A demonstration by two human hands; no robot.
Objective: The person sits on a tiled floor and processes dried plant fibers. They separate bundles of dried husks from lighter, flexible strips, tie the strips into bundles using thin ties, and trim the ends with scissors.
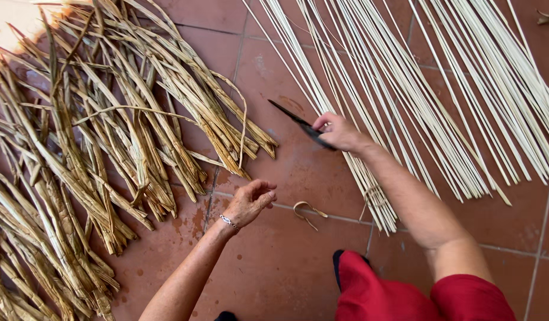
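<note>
My right hand [338,131] grips a dark knife [298,122] with its blade pointing up and left, at the near edge of a spread of pale, thin stripped reeds [405,89]. My left hand [250,202] hovers over the tiled floor with fingers loosely curled and nothing in it; a thin bracelet circles its wrist. It is nearest the ends of a pile of brown dried plant stalks [108,131] lying to the left. A small curled strip of fibre [304,211] lies on the floor between my hands.
The floor is reddish-brown tiles [286,267] with pale grout lines. The brown stalks cover the left half, the pale reeds fan across the upper right. My red-clothed leg [393,291] and a dark shoe are at the bottom.
</note>
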